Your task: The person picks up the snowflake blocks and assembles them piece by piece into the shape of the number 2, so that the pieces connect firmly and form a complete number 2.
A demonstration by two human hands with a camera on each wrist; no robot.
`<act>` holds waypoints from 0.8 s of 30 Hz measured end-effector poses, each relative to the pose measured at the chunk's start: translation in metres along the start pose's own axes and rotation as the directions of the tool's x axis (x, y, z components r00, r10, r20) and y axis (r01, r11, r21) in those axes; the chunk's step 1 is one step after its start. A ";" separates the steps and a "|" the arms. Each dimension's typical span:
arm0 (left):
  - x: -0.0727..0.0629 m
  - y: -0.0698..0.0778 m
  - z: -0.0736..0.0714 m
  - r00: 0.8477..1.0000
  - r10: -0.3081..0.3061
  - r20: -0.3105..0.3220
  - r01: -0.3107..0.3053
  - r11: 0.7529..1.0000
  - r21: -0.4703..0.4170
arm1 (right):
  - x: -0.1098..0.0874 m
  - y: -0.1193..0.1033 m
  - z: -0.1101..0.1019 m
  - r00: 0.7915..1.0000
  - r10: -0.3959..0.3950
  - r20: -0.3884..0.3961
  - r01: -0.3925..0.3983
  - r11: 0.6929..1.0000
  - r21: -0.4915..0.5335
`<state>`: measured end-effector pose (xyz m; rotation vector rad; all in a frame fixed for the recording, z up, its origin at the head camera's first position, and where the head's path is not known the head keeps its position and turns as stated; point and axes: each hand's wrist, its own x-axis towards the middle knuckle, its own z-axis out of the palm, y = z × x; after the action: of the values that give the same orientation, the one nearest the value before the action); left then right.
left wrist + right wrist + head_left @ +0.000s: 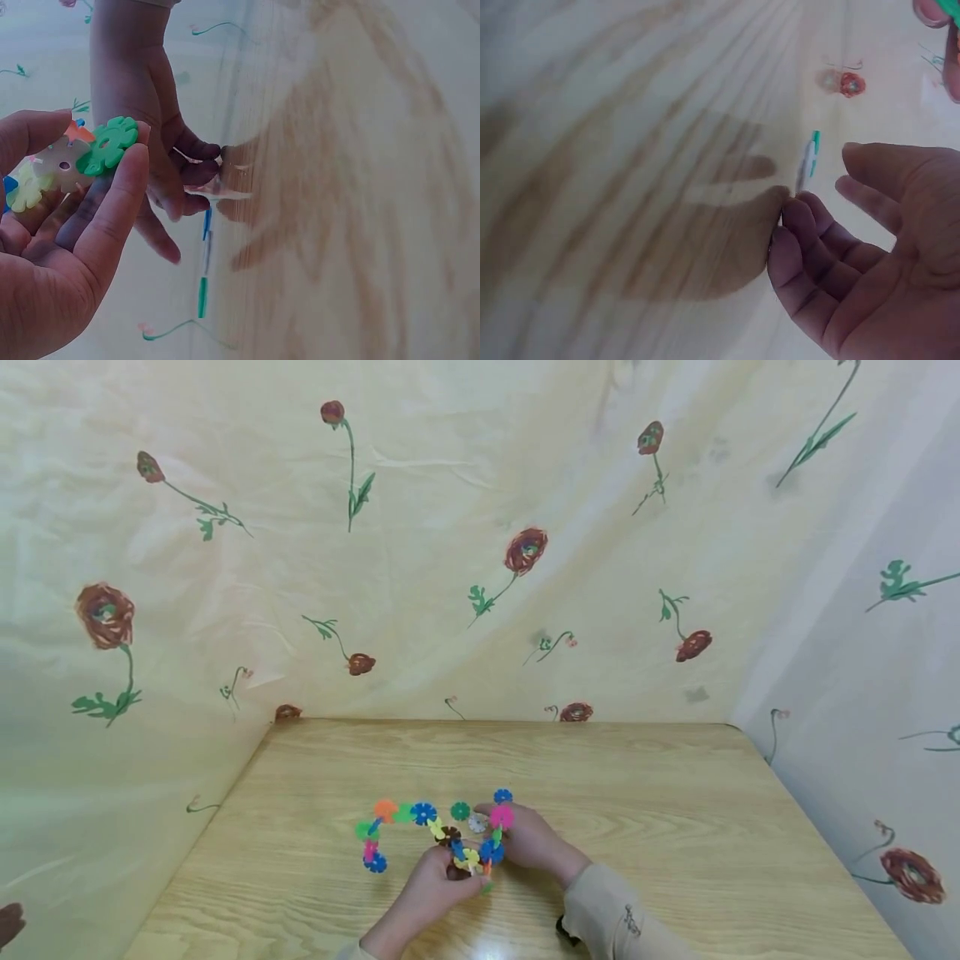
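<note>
My left hand [433, 893] grips a chain of colourful notched plastic snowflake discs [423, 813], which curves away to the left and up to the right. In the left wrist view, a green disc [112, 145] and a whitish disc [63, 165] of this chain show between thumb and fingers. My right hand [534, 842] reaches behind the chain, its bent fingertips down on the tabletop, thumb apart, nothing seen in its grasp. Just beyond those fingertips lie a loose clear-white disc [477, 823] and a green disc [460, 811], seen edge-on in both wrist views.
The wood-grain table [637, 777] is enclosed at the back and sides by a cream flowered cloth [435, 568]. A small black object [567, 932] shows beside the right sleeve [618, 914].
</note>
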<state>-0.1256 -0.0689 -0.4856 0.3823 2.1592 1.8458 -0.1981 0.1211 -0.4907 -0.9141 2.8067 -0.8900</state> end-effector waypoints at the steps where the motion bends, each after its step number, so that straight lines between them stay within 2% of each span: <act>1: 0.000 0.000 0.000 1.000 0.002 0.000 -0.002 1.000 0.002 | 0.000 0.000 0.000 1.000 -0.019 0.010 0.020 0.999 -0.033; 3: 0.000 0.000 0.000 1.000 0.006 -0.002 -0.006 1.000 0.006 | -0.001 -0.001 0.001 0.998 -0.045 0.034 0.048 0.994 -0.096; 9: 0.000 -0.001 -0.001 1.000 -0.001 -0.002 0.001 1.000 -0.002 | -0.004 -0.005 -0.001 0.998 -0.021 0.063 0.036 0.969 -0.243; 12: -0.001 0.000 -0.001 1.000 -0.009 -0.011 0.009 1.000 0.006 | -0.005 -0.005 0.001 0.998 -0.054 0.028 0.060 0.959 -0.278; 17: -0.001 0.002 -0.002 0.999 -0.028 -0.024 0.029 1.000 0.013 | -0.005 0.000 0.005 0.990 -0.120 -0.071 0.090 0.939 -0.331; 20: -0.001 0.003 -0.002 0.999 -0.030 -0.026 0.031 0.999 0.018 | -0.005 0.002 0.003 0.992 -0.086 -0.095 0.054 0.952 -0.300; 24: 0.000 0.002 -0.003 1.000 -0.018 -0.022 0.019 1.000 0.023 | -0.007 0.002 -0.003 0.997 0.045 -0.065 -0.056 0.982 -0.182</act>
<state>-0.1268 -0.0718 -0.4828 0.3476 2.1922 1.8250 -0.1936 0.1280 -0.4897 -0.8444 2.9895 -0.6713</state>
